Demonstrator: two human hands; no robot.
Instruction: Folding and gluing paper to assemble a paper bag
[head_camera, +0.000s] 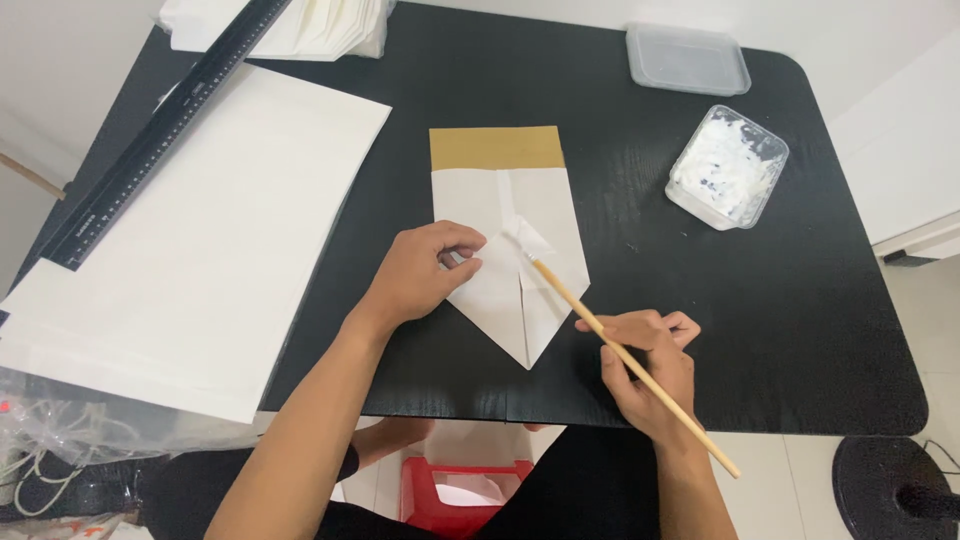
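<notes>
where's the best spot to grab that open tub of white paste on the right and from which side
Probably by its two long side walls, from above, fingers straddling the rim. The open tub is a small clear rectangular container with paste filling the inside, so reaching in would smear. It sits free on the black table, its lid lying apart, so nothing blocks a top approach.

Folded paper (510, 255) lies between paper stack (200, 240) and paste tub (727, 166).
</notes>
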